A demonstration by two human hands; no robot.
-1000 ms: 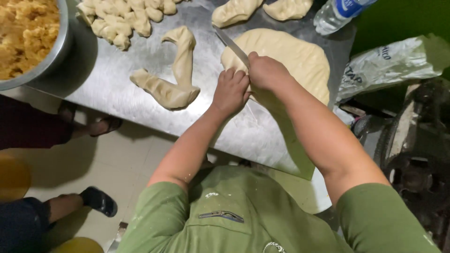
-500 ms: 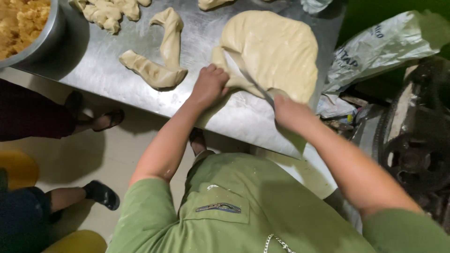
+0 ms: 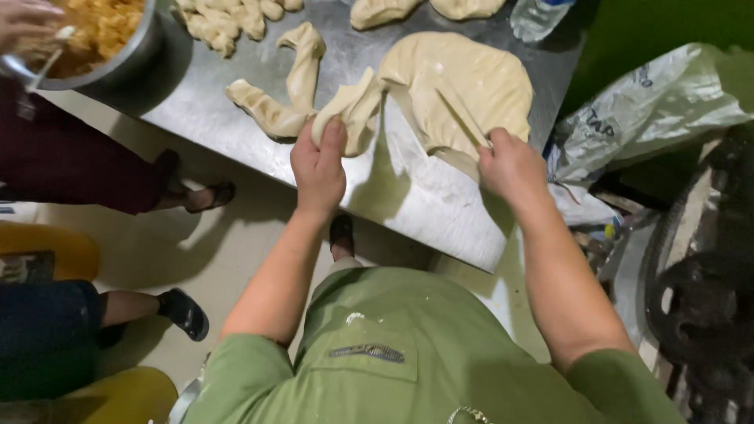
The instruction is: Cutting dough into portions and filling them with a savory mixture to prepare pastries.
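Partly lifted, pale dough strip [image 3: 353,110], floppy, uneven.

The person wore a green short-sleeved shirt [image 3: 408,353] with a small embroidered emblem on the chest and pale flour smudges near it, the sleeves ending above bare forearms, and a dark shoe [image 3: 341,233] showed below.
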